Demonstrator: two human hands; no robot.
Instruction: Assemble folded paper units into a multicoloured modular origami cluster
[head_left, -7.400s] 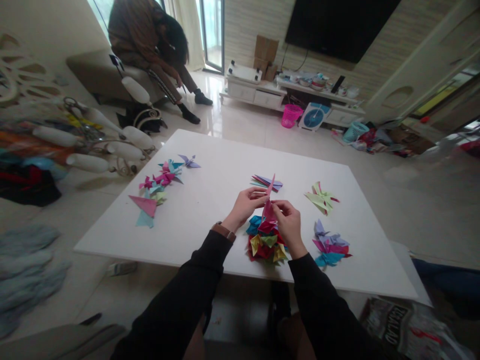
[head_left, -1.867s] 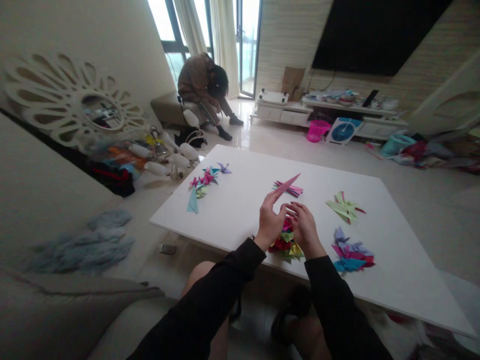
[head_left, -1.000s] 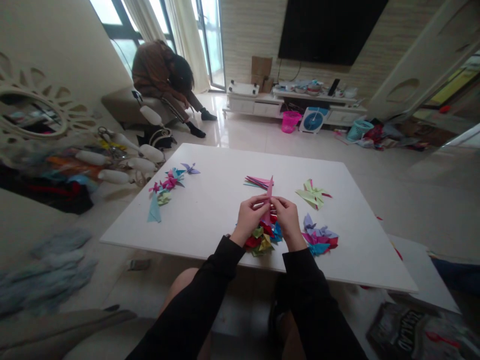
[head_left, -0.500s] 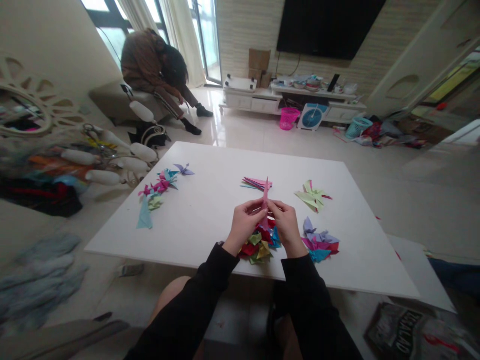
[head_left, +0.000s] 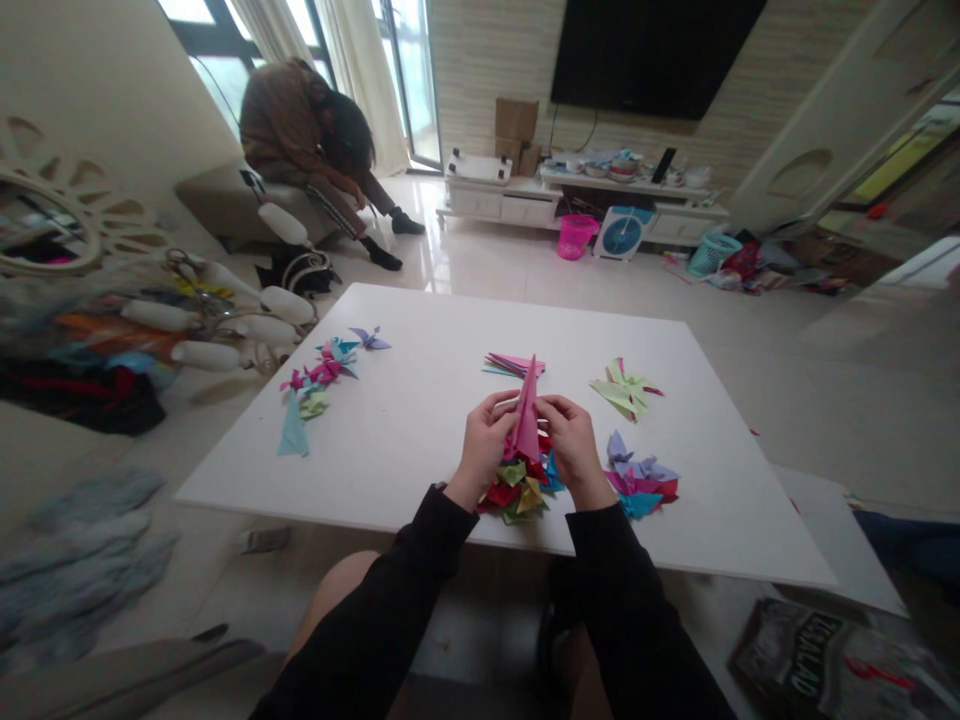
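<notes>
A pink folded paper piece (head_left: 527,420), long and pointed at the far end, is held upright above the table between both hands. My left hand (head_left: 486,440) pinches its left edge. On the right edge, the fingers of my right hand (head_left: 571,440) are closed. Right below lies a heap of folded papers (head_left: 517,495) in red, green, yellow and blue, partly covered by the hands. Just beyond the pink tip is a flat stack of narrow folded papers (head_left: 504,366), pink on top.
On the white table (head_left: 420,400), colourful paper cranes (head_left: 326,370) and a light blue folded piece (head_left: 293,430) lie left. Light green papers (head_left: 628,390) and a purple, magenta and blue cluster (head_left: 640,478) lie right. A seated person (head_left: 300,140) bends forward beyond the table.
The pink triangle among the left cranes is gone, and a pink piece tops the stack. Over the last half second the held paper has turned from edge-on to show its broader face.
</notes>
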